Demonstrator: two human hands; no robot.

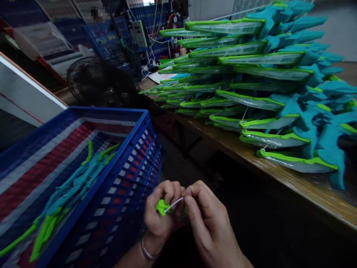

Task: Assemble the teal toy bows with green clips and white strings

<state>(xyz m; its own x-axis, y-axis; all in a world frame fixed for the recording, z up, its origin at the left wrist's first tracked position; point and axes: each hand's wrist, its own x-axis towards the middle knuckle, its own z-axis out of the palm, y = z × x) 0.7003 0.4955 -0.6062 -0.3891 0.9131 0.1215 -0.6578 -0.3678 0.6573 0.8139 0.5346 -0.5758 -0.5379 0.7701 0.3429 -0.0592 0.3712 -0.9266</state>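
Observation:
My left hand (161,223) is closed around a lime-green plastic part (161,207), and only its end shows above the fist. A thin white cord or tie (174,204) rises from that part in a short curve. My right hand (209,219) pinches the far end of the cord between thumb and fingertips, close beside the left fist. The rest of the held part is hidden in my fingers. Both hands are low in the middle of the view, between the crate and the table.
At left stands a blue plastic crate (147,119) lined with striped cloth, with teal and green plastic pieces (75,186) inside. A wooden table (279,175) on the right bears a tall stack of teal-and-green plastic pieces (251,74). Behind the crate is a black fan (92,82).

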